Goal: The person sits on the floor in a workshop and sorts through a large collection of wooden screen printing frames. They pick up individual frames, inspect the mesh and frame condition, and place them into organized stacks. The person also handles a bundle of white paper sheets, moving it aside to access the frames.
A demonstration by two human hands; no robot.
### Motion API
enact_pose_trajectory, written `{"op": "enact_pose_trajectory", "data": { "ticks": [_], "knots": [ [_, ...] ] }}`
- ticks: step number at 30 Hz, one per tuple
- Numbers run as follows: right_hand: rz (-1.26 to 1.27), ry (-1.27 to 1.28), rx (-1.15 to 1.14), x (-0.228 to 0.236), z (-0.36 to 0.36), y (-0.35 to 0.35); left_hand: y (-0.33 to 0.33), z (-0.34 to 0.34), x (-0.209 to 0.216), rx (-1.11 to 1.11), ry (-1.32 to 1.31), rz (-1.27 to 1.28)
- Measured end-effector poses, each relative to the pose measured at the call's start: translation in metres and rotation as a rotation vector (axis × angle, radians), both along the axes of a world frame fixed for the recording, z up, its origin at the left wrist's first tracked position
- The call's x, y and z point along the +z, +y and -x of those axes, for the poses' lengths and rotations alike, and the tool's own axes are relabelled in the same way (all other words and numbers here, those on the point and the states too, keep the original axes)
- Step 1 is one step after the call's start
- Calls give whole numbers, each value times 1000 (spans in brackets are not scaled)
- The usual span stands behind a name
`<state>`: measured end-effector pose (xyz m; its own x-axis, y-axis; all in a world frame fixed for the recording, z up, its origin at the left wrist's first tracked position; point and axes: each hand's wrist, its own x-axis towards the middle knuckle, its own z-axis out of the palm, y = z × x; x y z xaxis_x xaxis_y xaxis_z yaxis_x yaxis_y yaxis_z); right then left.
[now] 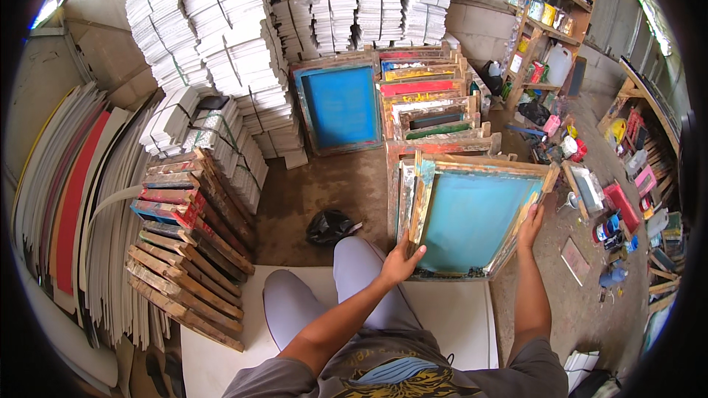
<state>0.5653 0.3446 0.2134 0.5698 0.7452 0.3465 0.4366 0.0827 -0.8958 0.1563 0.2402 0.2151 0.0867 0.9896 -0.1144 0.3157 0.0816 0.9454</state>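
A wooden screen-printing frame (479,214) with light blue mesh and paint-stained edges stands tilted in front of me. My left hand (402,262) is closed on its lower left side, thumb pointing toward the mesh. Gripping the right side is my right hand (530,227), with its fingers partly hidden by the wood. Right behind this frame, at its left edge, more upright wooden frames (405,195) lean close together. Farther back stands a frame with bright blue mesh (339,107), beside a row of frames stained red and yellow (420,88).
Bundled white stacks (221,22) rise at the back left. More wooden frames (184,250) and upright sheets (81,206) stand left. A black plastic bag (330,227) lies on the floor ahead of the white board (232,309) under me. Paint containers (607,227) clutter the right, below shelves (549,29).
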Motion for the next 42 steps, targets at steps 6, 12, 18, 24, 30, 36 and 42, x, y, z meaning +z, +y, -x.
{"op": "enact_pose_trajectory", "data": {
  "ticks": [6, 12, 18, 24, 30, 36, 42],
  "knots": [
    [73, 28, 162, -37, 16, 8, 3, -8, -43, 42, -16, 95],
    [29, -52, 114, -62, 23, 26, 14, -14, -52, 150, -75, 26],
    [89, -112, 142, -67, 32, 42, 21, -8, -46, 182, -79, 63],
    [89, -89, 64, -65, 43, 50, 25, -10, -55, 160, -52, 60],
    [-86, -164, -196, -36, 62, 45, 27, 9, -40, 163, -49, 38],
    [-272, -328, -18, 57, 173, 21, 49, 54, -17, 366, -114, -128],
    [-539, -486, 358, 136, 356, 63, 122, 125, 33, 517, -159, -320]
  ]
}}
